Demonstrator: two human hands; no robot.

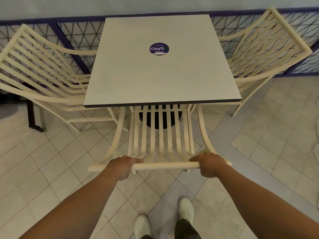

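Your left hand (123,167) and right hand (209,166) grip the top rail (165,165) of the chair (161,135), whose seat runs forward from your fingers (136,160) and under the near edge of the table (155,80). On the table, well beyond your fingers, lies a sticker (159,48). A second chair (43,66) stands far left of your fingers, a third chair (259,49) far right, a railing (77,31) runs behind all, and your shoes (185,209) stand behind your fingers.

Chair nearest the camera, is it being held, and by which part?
Yes: left hand and right hand both grip the near chair by its top rail.
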